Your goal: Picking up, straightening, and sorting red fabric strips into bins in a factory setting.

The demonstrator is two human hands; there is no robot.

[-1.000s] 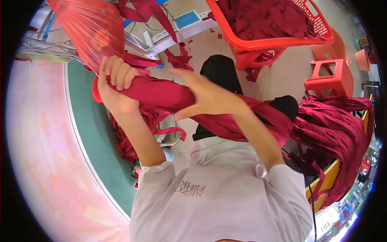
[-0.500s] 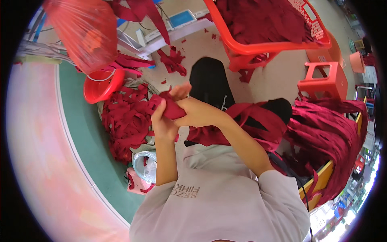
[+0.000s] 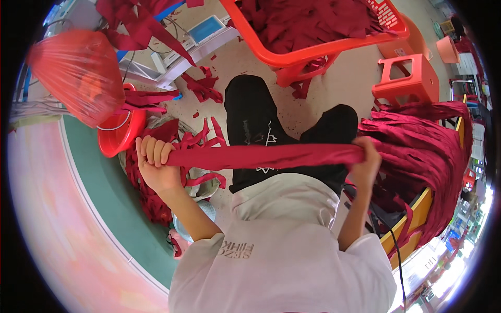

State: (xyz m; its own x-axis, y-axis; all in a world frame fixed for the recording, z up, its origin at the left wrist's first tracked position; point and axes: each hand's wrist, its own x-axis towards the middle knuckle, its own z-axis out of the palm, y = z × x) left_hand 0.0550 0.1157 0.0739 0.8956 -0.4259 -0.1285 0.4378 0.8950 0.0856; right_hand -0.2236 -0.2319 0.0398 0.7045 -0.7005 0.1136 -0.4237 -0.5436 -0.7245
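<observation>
Crimson fabric forms the 1 long cloth band (image 3: 266,156) that runs nearly straight from side to side over the person's black trousers (image 3: 250,112); whether it touches them cannot be told. The left hand (image 3: 157,164) has its fingers curled tight around the left end, and the right hand (image 3: 367,161) is closed on the right end, its thumb hard to make out. The step in hand looks to be drawing the cloth band out lengthwise; the next move seems to call for both ends gripped firmly and level, since a loosened fist would likely let it sag.

Counted: 2 hands, 1 held band, 1 red basket (image 3: 313,54) with dark red pieces (image 3: 308,23) piled inside its near edge, and 1 red stool (image 3: 428,86) near the basket's right corner. Beyond the left hand are 1 red bucket (image 3: 121,140) and 1 red plastic bag (image 3: 78,78). Draped strips (image 3: 417,141) hang over the edge of 1 yellow board (image 3: 421,214) at right, too tangled to count.
</observation>
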